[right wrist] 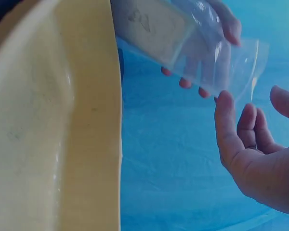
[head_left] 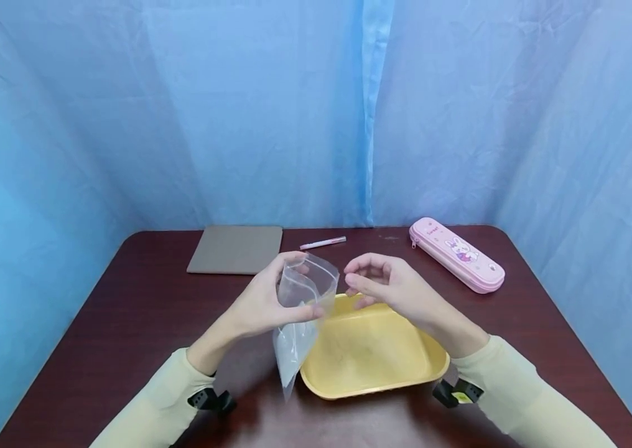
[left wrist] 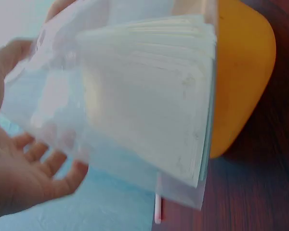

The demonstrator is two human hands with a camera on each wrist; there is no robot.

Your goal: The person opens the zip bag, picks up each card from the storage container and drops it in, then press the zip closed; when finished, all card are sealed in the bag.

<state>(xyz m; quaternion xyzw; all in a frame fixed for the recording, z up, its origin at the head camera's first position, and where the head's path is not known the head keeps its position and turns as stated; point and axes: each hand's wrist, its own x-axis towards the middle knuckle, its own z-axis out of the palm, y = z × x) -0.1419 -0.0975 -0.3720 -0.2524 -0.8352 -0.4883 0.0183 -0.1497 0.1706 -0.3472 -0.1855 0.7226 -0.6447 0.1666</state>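
Note:
My left hand (head_left: pixel 262 305) holds a clear zip-lock bag (head_left: pixel 309 286) near its top, thumb on the near side and fingers on the far side. The bag's mouth gapes and its body hangs tilted beside the yellow tray (head_left: pixel 372 354). Inside it, the left wrist view shows a stack of pale paper sheets or cards (left wrist: pixel 149 101) low in the bag. My right hand (head_left: pixel 389 286), fingers loosely bent and holding nothing, hovers over the tray's far edge, just right of the bag's mouth.
A grey-brown flat board (head_left: pixel 236 249) lies at the back left of the dark wooden table (head_left: pixel 142 323). Behind the hands is a white and pink pen (head_left: pixel 323 242). A pink rabbit pencil case (head_left: pixel 456 254) lies at the back right. Blue curtains (head_left: pixel 260 112) surround the table.

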